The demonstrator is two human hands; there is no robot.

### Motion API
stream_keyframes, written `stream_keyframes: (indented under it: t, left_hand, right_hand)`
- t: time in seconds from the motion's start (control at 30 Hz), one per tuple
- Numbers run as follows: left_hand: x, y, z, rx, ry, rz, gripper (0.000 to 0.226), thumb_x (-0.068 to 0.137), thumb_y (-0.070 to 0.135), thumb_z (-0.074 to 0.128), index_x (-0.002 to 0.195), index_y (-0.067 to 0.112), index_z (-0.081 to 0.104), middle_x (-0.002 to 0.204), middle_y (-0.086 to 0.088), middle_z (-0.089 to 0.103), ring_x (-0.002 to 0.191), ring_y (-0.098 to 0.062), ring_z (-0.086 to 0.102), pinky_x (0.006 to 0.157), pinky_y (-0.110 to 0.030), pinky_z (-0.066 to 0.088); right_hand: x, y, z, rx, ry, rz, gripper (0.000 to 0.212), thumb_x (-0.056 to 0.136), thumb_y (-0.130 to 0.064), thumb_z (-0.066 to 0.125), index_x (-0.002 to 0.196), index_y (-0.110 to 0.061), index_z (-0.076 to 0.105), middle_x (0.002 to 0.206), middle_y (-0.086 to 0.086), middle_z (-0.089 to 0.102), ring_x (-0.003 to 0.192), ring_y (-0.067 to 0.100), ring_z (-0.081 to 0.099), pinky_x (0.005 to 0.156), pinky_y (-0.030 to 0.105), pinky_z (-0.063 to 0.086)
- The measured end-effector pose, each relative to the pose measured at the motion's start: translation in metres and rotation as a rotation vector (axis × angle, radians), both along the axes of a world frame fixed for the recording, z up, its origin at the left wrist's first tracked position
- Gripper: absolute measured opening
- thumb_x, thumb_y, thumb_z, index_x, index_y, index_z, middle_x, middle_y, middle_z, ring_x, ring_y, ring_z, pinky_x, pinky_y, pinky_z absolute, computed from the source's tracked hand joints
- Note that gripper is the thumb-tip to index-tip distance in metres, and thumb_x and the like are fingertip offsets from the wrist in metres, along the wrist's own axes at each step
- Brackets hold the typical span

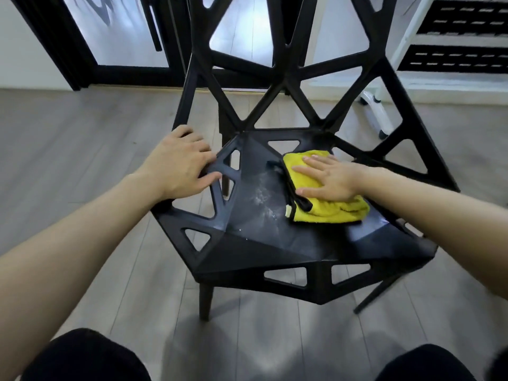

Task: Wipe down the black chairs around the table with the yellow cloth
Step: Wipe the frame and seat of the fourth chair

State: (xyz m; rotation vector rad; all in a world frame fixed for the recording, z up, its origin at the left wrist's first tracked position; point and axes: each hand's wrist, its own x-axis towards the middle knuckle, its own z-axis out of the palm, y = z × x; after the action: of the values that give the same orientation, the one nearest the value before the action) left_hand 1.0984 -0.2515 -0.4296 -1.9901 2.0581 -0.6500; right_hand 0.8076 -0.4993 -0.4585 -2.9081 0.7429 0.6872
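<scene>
The yellow cloth (324,193) lies folded on the right half of the seat of the black chair (264,243), bunched up toward its right end, with a black trim and a small black loop along its left edge. Flat on top of it goes the right hand (327,178), fingers straight and spread, pointing left, palm pressing the cloth down onto the seat; nothing curled, an open grip simply bearing down. Just left of the cloth the seat shows a pale, dusty smear (264,199) running down its middle. Over on the chair's left side the left hand (180,163) rests on the frame, fingers bent over the upper rail and thumb lying along a lower strut, so this grip is closed around the chair's edge. The chair itself is all angular panels and triangular cut-outs, its open lattice back rising toward the top of the view, its legs planted on a grey wood-plank floor (82,149). Beyond the backrest stands a black-framed glass door (123,37) at upper left, and at upper right a white rack (406,31) with black slotted shelves sits on castors. At the very bottom, two dark-clad knees (88,356) frame the scene.
</scene>
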Motion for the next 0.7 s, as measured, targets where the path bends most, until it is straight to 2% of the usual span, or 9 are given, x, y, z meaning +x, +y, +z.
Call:
stream_keyframes:
  t: [0.07, 0.13, 0.2, 0.3, 0.43, 0.5, 0.6, 0.63, 0.7]
  left_hand:
    - [-0.003, 0.030, -0.011, -0.097, 0.167, -0.027, 0.047, 0.104, 0.057, 0.051, 0.098, 0.025, 0.084, 0.108, 0.005, 0.079, 0.124, -0.019, 0.066, 0.128, -0.044, 0.028]
    - [-0.006, 0.039, -0.019, -0.179, 0.277, -0.018, 0.042, 0.103, 0.051, 0.057, 0.085, 0.025, 0.085, 0.102, 0.009, 0.080, 0.116, -0.014, 0.067, 0.129, -0.044, 0.027]
    - [-0.005, 0.033, -0.021, -0.217, 0.307, 0.003, 0.043, 0.103, 0.049, 0.057, 0.078, 0.025, 0.083, 0.096, 0.012, 0.079, 0.106, -0.011, 0.068, 0.126, -0.043, 0.030]
    - [-0.001, 0.029, -0.023, -0.248, 0.317, -0.014, 0.041, 0.103, 0.047, 0.058, 0.079, 0.025, 0.082, 0.095, 0.013, 0.078, 0.103, -0.011, 0.068, 0.125, -0.042, 0.031]
    - [-0.001, 0.032, -0.025, -0.238, 0.304, -0.007, 0.038, 0.103, 0.045, 0.058, 0.082, 0.025, 0.082, 0.096, 0.012, 0.077, 0.102, -0.011, 0.068, 0.126, -0.042, 0.030]
    - [-0.002, 0.031, -0.025, -0.248, 0.299, -0.002, 0.038, 0.102, 0.045, 0.059, 0.081, 0.024, 0.083, 0.095, 0.012, 0.077, 0.100, -0.011, 0.067, 0.126, -0.041, 0.030]
    - [-0.004, 0.034, -0.026, -0.243, 0.266, 0.005, 0.044, 0.103, 0.046, 0.055, 0.081, 0.024, 0.086, 0.095, 0.013, 0.079, 0.096, -0.010, 0.068, 0.127, -0.041, 0.030]
    - [-0.005, 0.033, -0.026, -0.234, 0.249, 0.005, 0.046, 0.104, 0.047, 0.052, 0.081, 0.025, 0.087, 0.096, 0.013, 0.079, 0.096, -0.010, 0.068, 0.127, -0.041, 0.029]
    - [-0.006, 0.031, -0.025, -0.202, 0.220, 0.016, 0.053, 0.105, 0.050, 0.045, 0.082, 0.027, 0.087, 0.098, 0.014, 0.080, 0.096, -0.010, 0.067, 0.128, -0.041, 0.027]
  right_hand:
    - [0.014, -0.019, -0.009, -0.072, -0.024, -0.050, 0.099, 0.085, -0.096, 0.012, 0.168, -0.043, -0.001, 0.178, -0.001, -0.010, 0.164, 0.019, -0.012, 0.132, 0.046, -0.006]
    - [0.034, -0.014, -0.021, -0.075, -0.085, -0.131, 0.094, 0.093, -0.089, 0.015, 0.169, -0.037, 0.000, 0.178, 0.004, -0.011, 0.164, 0.022, -0.013, 0.132, 0.048, -0.007]
    - [0.054, 0.010, -0.027, -0.047, -0.147, -0.169, 0.090, 0.098, -0.083, 0.015, 0.170, -0.031, -0.001, 0.177, 0.010, -0.012, 0.164, 0.027, -0.014, 0.131, 0.051, -0.008]
    - [0.067, 0.067, -0.032, 0.032, -0.219, -0.084, 0.086, 0.100, -0.079, 0.015, 0.170, -0.032, -0.002, 0.177, 0.012, -0.013, 0.164, 0.028, -0.014, 0.131, 0.053, -0.008]
    - [0.039, 0.099, -0.021, 0.170, -0.235, 0.084, 0.088, 0.094, -0.087, 0.018, 0.168, -0.043, 0.000, 0.177, -0.001, -0.012, 0.163, 0.018, -0.014, 0.132, 0.048, -0.006]
    - [0.007, 0.069, -0.014, 0.129, -0.210, -0.007, 0.101, 0.080, -0.099, 0.010, 0.167, -0.049, 0.004, 0.178, -0.005, -0.008, 0.163, 0.014, -0.013, 0.132, 0.048, -0.007]
    - [-0.037, 0.017, -0.009, -0.090, -0.122, -0.280, 0.129, 0.058, -0.108, -0.011, 0.168, -0.044, 0.006, 0.179, 0.001, -0.004, 0.164, 0.018, -0.011, 0.132, 0.048, -0.009]
    - [-0.042, 0.015, -0.009, -0.123, -0.115, -0.347, 0.128, 0.061, -0.107, -0.011, 0.169, -0.039, 0.006, 0.179, 0.005, -0.003, 0.164, 0.021, -0.010, 0.132, 0.048, -0.008]
    - [-0.027, 0.048, -0.015, -0.111, -0.154, -0.394, 0.109, 0.084, -0.095, 0.005, 0.171, -0.029, 0.007, 0.178, 0.013, 0.000, 0.165, 0.025, -0.007, 0.132, 0.049, -0.005]
